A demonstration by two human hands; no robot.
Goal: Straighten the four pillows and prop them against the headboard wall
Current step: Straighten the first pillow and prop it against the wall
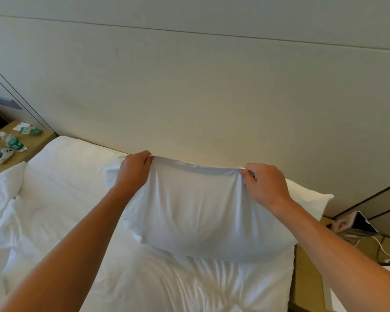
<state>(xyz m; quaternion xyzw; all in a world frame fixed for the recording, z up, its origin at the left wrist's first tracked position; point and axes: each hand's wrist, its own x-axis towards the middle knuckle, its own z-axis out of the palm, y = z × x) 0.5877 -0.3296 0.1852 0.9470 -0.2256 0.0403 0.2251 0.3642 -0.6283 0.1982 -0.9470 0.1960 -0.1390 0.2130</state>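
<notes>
A white pillow (196, 212) hangs upright in front of the headboard wall (189, 97), held by its top edge. My left hand (134, 170) grips the top left corner and my right hand (265, 183) pinches the top right corner. Its lower edge rests on the bed. Behind it a second white pillow (309, 199) lies against the wall, with corners showing on both sides of the held one. Another white pillow or bedding corner (7, 179) sticks up at the far left.
The white bed sheet (65, 172) is rumpled at the left and front. A left nightstand (38, 140) carries a bottle and small items. A right nightstand (306, 278) holds cables, a power strip and a tablet.
</notes>
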